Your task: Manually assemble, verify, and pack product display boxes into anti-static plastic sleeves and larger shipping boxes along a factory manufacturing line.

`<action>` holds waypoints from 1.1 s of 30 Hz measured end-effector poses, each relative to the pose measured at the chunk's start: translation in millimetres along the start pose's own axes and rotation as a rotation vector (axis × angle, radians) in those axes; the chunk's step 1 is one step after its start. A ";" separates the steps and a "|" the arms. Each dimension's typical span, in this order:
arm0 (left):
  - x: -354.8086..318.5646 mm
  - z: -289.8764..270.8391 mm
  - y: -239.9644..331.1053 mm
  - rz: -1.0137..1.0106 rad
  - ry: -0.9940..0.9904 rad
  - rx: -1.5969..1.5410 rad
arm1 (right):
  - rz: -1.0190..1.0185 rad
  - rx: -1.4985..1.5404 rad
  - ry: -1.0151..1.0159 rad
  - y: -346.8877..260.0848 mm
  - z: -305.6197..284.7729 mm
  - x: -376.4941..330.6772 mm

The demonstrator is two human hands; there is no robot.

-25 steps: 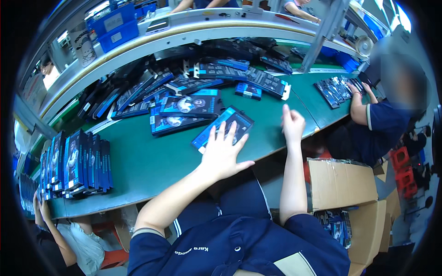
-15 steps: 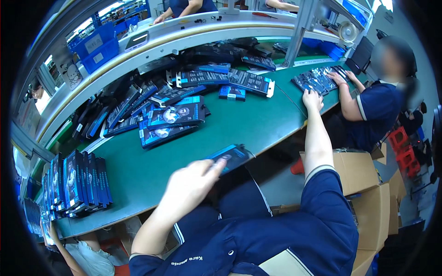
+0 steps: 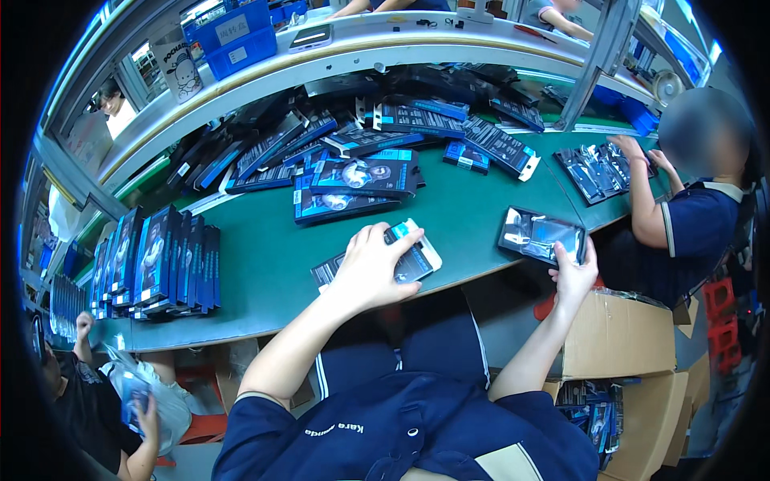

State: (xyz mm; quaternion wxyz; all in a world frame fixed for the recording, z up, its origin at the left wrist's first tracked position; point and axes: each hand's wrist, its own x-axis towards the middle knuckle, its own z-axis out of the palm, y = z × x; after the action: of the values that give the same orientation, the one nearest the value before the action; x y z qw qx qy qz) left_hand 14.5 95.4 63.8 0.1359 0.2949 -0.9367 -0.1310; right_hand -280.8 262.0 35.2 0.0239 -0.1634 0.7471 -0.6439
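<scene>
From the head view, our left hand [image 3: 373, 268] clamps a flat blue package [image 3: 401, 260] at the green table's [image 3: 257, 264] near edge, long axis running lower-left to upper-right. Our right hand [image 3: 574, 272], earlier stretched far across, now grips a dark clear-fronted tray [image 3: 539, 235], lying left-right.

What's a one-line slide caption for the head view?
Left hand grips a flat blue box; right hand holds a clear insert tray at the green table.
</scene>
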 end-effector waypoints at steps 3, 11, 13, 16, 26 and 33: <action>-1.0 -10.8 12.9 -0.036 0.006 -0.072 | -0.180 0.432 -0.156 -52.3 23.9 -42.9; -26.6 -43.2 23.7 0.225 0.657 -0.360 | 0.224 0.800 -0.645 -55.8 68.6 -53.8; -27.1 -39.8 15.7 0.345 0.677 -0.447 | 0.285 0.837 -0.749 -50.1 72.9 -60.2; -30.7 -43.3 15.1 0.300 0.557 -0.424 | 0.189 1.002 -0.626 -58.1 77.7 -63.7; -34.8 -56.4 16.9 0.240 0.414 -0.261 | -0.623 0.544 -0.814 -120.7 46.9 -41.6; -8.3 -17.2 29.4 0.015 0.787 -0.585 | -1.169 0.014 -0.880 -150.8 92.2 -96.5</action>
State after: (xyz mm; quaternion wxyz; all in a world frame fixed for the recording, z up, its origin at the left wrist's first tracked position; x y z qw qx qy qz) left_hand 11.5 120.8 87.8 0.5576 0.2648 -0.7402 -0.2665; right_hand -134.8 182.8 149.0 -0.0248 -0.7789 0.4550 -0.4308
